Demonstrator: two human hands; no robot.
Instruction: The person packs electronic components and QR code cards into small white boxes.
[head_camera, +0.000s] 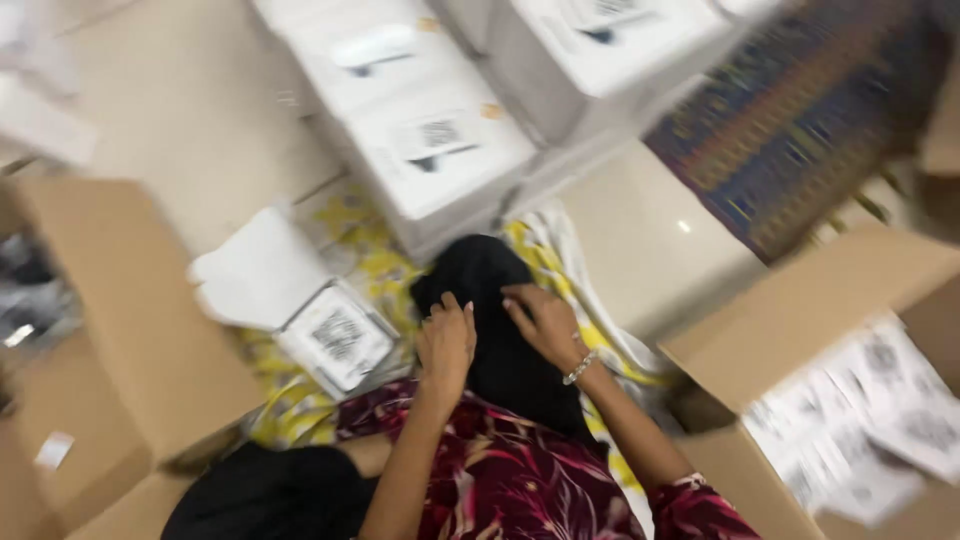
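Both hands on black cloth (490, 330), centre of scene, over lap. Left hand (445, 345) fingers curled, gripping it; right hand (545, 325) pinching edge. White box (335, 338) just left.

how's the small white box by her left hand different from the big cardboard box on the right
The small white box is white with its lid flipped up, and lies on yellow patterned cloth. The cardboard box is brown, far larger, stands on the floor, and holds many white packets. The white box sits beside the left hand; the cardboard box lies further off, past the right hand. Both are open and carry printed labels.
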